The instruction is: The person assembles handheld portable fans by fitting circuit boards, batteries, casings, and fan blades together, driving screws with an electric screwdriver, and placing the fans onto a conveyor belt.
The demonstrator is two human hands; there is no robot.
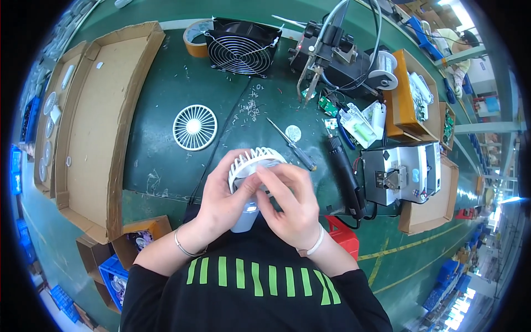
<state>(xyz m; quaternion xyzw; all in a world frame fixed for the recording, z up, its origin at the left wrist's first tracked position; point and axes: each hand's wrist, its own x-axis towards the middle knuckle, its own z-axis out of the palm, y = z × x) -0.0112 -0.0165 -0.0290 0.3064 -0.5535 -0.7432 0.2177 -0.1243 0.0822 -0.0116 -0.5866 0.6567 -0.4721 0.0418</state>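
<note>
Close to my body I hold a small white handheld fan [243, 222] with a ribbed cage at its head. My left hand [224, 191] wraps round the cage's left side, its thumb on the inside. The fingers of my right hand [290, 205] pinch at the middle of the fan head; what lies between the fingertips is hidden. A loose round white fan grille [194, 128] lies flat on the green table, beyond my left hand. A screwdriver [293, 145] and a small white disc [293, 133] lie beyond my right hand.
A black fan with a wire guard [241, 52] and a tape roll [197, 37] stand at the back. Cardboard trays [99, 130] line the left. To the right are a soldering machine [332, 52], solder spool [383, 70], electric screwdriver [344, 174], circuit boards [330, 105] and grey power box [401, 171].
</note>
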